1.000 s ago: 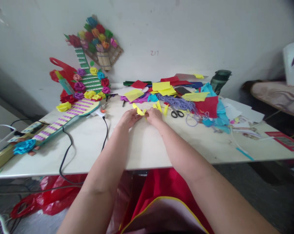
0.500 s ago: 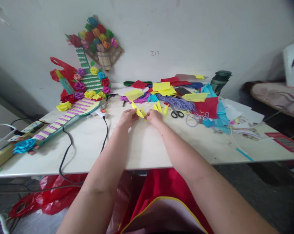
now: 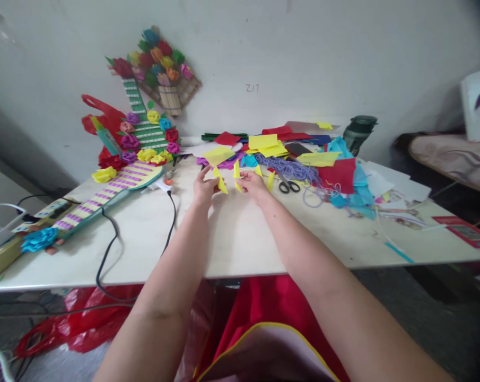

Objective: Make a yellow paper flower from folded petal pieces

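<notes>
Between the fingers of my left hand [image 3: 206,187] is a narrow yellow paper piece [image 3: 220,181], tilted down to the right. My right hand [image 3: 252,185] pinches a second yellow paper strip [image 3: 237,175], held nearly upright. A gap separates the two pieces. Beyond my right hand lie more small yellow paper strips [image 3: 270,181], one partly hidden by the fingers. Black-handled scissors [image 3: 289,185] rest on the white table [image 3: 240,239] to the right of them.
Coloured paper sheets [image 3: 263,141] and purple yarn [image 3: 287,168] are heaped along the wall. A dark bottle [image 3: 359,133] stands behind at right. Flower-decorated guitar shapes [image 3: 116,183], a glue bottle [image 3: 106,137] and a black cable [image 3: 114,233] are at left.
My hands were close together over the yellow paper. They have moved apart, and each now holds its own yellow piece.
</notes>
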`<state>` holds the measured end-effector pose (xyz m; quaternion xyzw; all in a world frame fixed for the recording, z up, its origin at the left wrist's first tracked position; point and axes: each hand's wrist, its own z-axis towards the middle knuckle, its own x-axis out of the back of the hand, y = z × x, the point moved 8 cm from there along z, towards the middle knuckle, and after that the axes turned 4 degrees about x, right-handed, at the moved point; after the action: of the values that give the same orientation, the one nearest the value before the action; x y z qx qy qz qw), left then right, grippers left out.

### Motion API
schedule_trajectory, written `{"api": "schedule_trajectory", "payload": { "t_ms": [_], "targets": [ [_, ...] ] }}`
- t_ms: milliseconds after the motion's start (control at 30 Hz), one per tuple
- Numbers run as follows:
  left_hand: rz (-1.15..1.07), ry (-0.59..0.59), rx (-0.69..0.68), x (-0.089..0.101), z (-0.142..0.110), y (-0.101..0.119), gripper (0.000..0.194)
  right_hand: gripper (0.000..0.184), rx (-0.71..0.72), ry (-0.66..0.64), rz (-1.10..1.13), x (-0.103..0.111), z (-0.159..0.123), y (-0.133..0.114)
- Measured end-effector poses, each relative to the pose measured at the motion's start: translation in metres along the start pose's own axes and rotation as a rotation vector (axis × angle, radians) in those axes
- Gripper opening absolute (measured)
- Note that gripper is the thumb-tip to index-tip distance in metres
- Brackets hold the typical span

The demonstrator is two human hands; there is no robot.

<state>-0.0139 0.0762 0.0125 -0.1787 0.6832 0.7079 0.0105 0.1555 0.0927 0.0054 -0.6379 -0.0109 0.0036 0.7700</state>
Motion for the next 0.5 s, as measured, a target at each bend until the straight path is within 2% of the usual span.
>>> {"api": "schedule_trajectory", "payload": {
  "t_ms": [100, 233, 500],
  "targets": [
    [0.019, -0.056, 0.000, -0.004, 0.000, -0.002, 0.051, 0.022, 0.001, -0.081, 0.188, -0.005, -0.002, -0.003],
    [0.026, -0.129, 0.007, -0.010, 0.001, -0.005, 0.025, 0.022, -0.054, -0.162, 0.290, -0.013, -0.005, 0.000],
    [-0.100, -0.205, 0.040, -0.023, 0.002, -0.007, 0.019, 0.021, -0.078, -0.246, 0.391, -0.022, -0.010, -0.003]
  ]
}}
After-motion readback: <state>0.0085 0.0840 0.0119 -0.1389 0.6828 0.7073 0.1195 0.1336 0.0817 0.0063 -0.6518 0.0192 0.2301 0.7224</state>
